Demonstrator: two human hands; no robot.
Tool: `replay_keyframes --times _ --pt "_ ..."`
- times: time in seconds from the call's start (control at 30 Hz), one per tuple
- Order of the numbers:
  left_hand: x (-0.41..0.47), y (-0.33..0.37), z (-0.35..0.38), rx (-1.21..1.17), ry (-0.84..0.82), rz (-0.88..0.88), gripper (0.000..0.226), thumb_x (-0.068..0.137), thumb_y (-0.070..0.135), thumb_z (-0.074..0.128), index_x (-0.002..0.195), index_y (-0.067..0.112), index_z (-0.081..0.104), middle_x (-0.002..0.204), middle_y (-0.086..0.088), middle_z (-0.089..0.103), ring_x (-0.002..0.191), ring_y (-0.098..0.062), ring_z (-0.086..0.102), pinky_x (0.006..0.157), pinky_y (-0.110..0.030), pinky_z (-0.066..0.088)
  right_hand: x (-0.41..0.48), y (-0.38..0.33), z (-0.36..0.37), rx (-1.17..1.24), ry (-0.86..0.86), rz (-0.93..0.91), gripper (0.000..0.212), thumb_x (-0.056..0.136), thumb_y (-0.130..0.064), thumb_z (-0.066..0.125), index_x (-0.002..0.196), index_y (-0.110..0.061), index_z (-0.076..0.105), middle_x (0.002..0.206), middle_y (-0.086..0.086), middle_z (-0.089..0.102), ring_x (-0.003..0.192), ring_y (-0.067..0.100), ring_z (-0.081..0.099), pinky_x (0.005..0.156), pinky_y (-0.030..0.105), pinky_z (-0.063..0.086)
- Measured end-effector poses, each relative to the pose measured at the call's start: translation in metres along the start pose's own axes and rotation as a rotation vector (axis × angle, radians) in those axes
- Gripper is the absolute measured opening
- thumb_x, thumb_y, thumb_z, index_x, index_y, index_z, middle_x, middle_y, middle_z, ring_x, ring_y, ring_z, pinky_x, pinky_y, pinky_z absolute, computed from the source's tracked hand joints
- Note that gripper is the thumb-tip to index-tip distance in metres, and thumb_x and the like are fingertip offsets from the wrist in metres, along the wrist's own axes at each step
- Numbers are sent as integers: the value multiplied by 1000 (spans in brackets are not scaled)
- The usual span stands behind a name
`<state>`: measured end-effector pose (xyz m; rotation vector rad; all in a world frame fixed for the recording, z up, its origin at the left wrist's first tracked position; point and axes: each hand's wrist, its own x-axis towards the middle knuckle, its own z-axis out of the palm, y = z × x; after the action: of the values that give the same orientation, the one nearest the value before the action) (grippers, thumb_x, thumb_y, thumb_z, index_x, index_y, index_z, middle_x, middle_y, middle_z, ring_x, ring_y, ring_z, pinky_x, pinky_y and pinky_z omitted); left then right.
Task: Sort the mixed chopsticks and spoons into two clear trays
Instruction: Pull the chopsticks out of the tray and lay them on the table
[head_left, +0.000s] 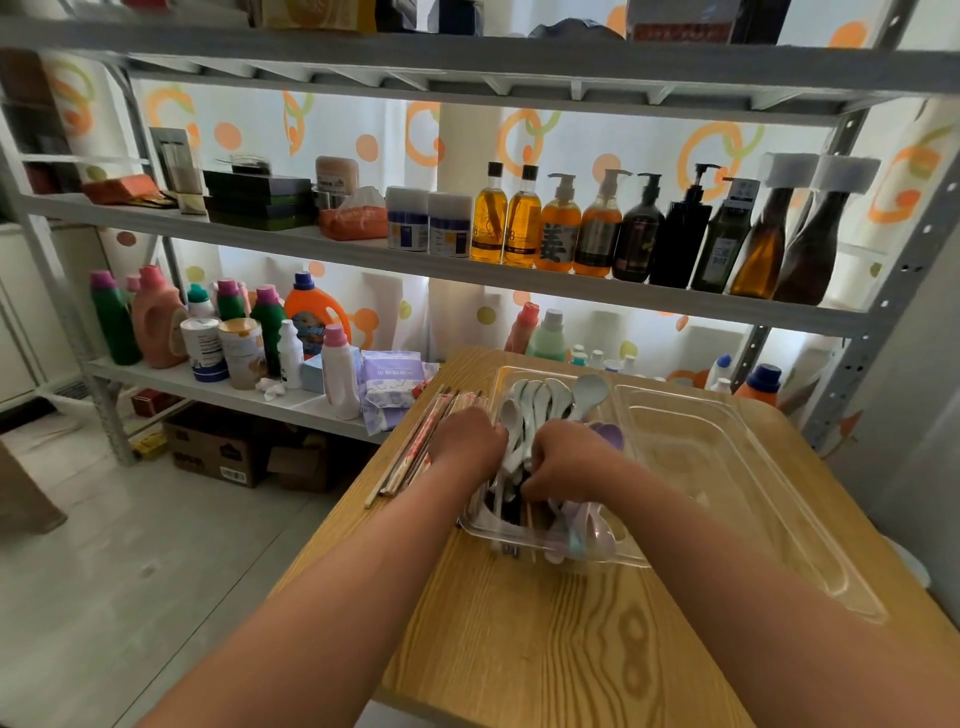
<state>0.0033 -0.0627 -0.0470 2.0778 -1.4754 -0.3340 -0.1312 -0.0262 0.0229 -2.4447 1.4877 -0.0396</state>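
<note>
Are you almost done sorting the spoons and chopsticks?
Not yet. Some chopsticks lie on the table, outside any tray. Both hands, left and right, are digging in the left tray, still full of spoons. The right tray looks empty.

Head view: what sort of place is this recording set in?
Probably a home storeroom or utility room. Grey metal shelving holds detergent bottles and pump bottles, cardboard boxes sit on the floor, and a small wooden table serves as the work surface.
</note>
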Motion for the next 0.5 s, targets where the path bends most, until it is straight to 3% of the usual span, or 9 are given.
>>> replay_keyframes --times 0.2,0.33,0.5 --pt "-7 4 -5 -14 91 58 49 92 42 50 132 14 50 131 -11 51 119 -29 49 98 -42 43 -4 2 -23 220 37 -19 16 75 -22 74 78 -10 64 72 4 61 74 16 61 69 25 52" --pt "-11 4 -9 -54 109 81 39 93 38 52 124 15 55 127 -10 54 116 -26 50 97 -39 44 -12 -6 -30 401 86 -63 22 78 -25 70 68 -7 60 63 7 51 59 13 49 55 22 42" --pt "-13 5 -15 -205 161 103 32 93 34 49 112 12 63 116 -10 63 109 -27 55 93 -37 45 -23 -18 -46 700 325 -75 22 84 -21 63 69 -6 58 57 3 48 48 8 45 46 18 36"
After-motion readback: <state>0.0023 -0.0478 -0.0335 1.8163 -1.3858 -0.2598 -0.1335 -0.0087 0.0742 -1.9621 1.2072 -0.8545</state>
